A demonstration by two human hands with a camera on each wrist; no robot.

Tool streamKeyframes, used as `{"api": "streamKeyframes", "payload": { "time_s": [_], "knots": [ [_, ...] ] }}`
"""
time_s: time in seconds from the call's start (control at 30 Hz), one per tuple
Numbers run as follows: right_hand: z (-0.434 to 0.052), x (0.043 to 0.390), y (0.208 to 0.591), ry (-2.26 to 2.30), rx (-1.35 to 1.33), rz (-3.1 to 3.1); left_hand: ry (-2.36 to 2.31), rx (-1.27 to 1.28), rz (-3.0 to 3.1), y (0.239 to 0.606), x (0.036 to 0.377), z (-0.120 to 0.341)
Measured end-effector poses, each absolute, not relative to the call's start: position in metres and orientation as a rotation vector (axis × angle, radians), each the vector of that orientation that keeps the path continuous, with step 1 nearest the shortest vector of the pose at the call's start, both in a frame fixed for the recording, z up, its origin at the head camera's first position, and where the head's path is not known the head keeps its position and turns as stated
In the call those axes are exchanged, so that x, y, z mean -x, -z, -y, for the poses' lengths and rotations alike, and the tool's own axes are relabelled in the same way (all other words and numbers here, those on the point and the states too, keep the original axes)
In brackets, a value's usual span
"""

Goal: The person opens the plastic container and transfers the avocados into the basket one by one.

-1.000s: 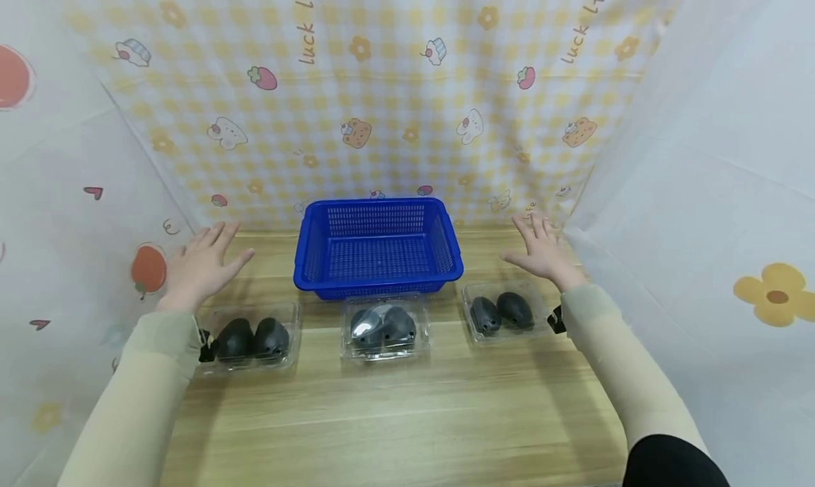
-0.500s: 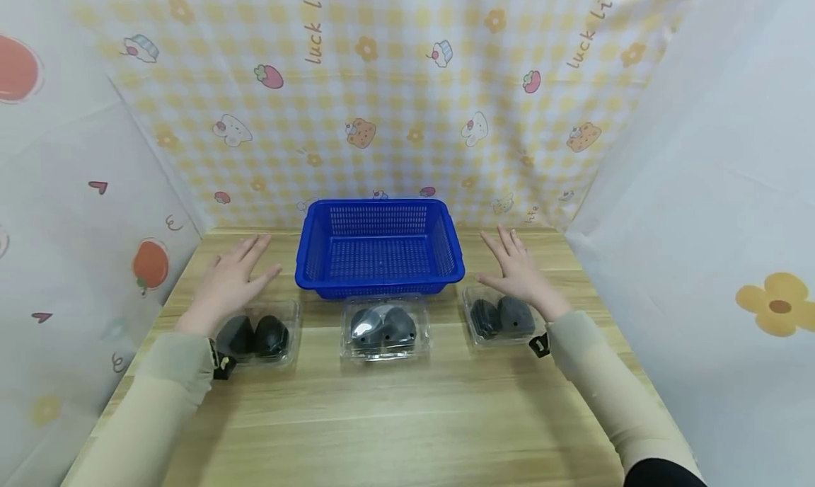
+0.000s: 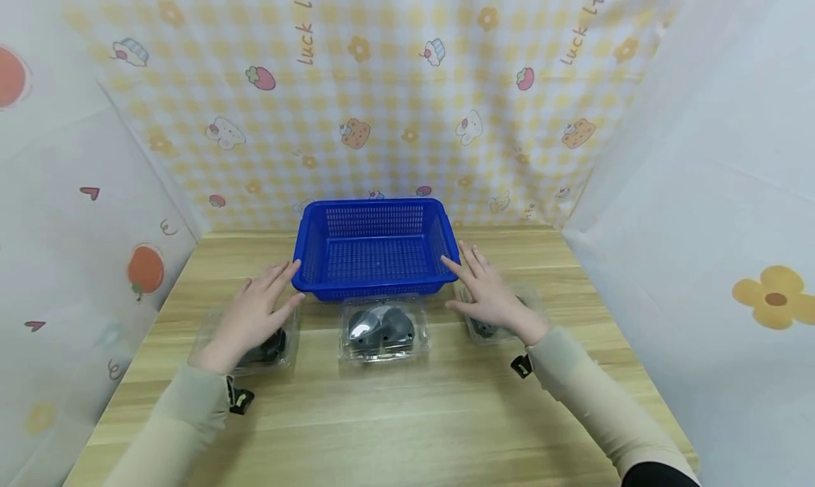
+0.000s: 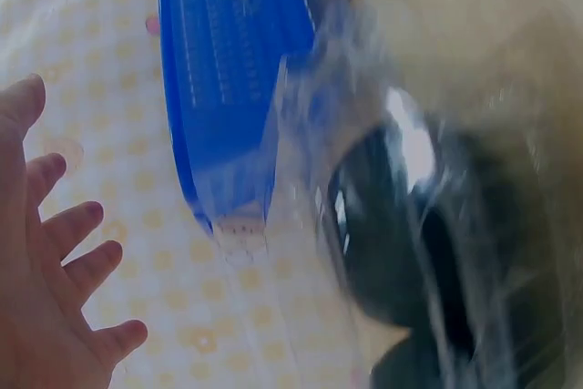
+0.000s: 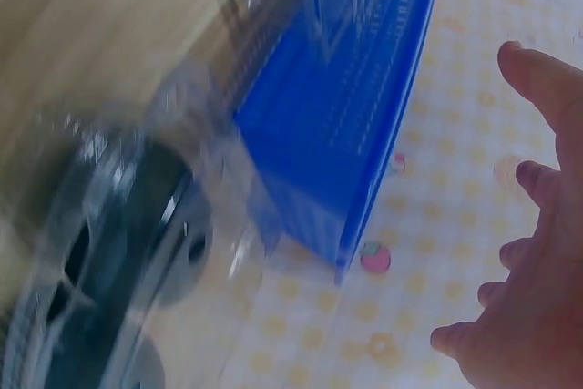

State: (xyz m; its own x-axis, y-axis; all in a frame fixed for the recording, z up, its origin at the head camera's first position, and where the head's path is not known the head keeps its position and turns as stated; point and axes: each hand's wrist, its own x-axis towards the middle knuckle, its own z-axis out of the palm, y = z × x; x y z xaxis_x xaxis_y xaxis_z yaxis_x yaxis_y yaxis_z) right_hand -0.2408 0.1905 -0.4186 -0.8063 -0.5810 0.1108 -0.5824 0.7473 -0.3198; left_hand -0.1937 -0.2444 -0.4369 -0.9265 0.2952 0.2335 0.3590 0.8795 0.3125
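Nearest the camera, bare wooden table (image 3: 407, 416) stretches ahead of both beige sleeves. Beyond it a row of three clear clamshell boxes sits side by side, each with dark rounded items inside: the left box (image 3: 210, 331), the middle box (image 3: 383, 329) and the right box (image 3: 531, 299). All three are closed and rest on the table, just in front of the blue basket (image 3: 377, 250), which stands at the far centre against the patterned backdrop and appears to hold nothing. Judging from this, no box has gone into the basket and none is lifted, so the work looks to be at its very start, with everything left to do.

The left hand (image 3: 255, 317) hovers flat, palm down, over the left box, fingers straight and spread, their tips close to the basket's near left corner; it grips nothing. The right hand (image 3: 490, 294) mirrors it over the right box, fingers extended toward the basket's near right corner, also holding nothing. The head view cannot settle whether either palm touches a lid. The wrist views are blurred, showing splayed fingers (image 4: 82, 266) beside clear plastic and the blue wall (image 5: 364, 107).
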Motion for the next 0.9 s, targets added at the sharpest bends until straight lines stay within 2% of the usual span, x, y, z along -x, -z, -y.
{"api": "streamKeyframes", "payload": {
  "time_s": [0.57, 0.9],
  "knots": [
    [-0.143, 0.217, 0.448, -0.569, -1.267, 2.850, 0.584, 0.668, 2.845, 0.453, 0.173, 0.195],
    [-0.122, 0.209, 0.466, -0.654, -1.414, 2.830, 0.792, 0.751, 2.797, 0.469, 0.163, 0.169]
  ]
}}
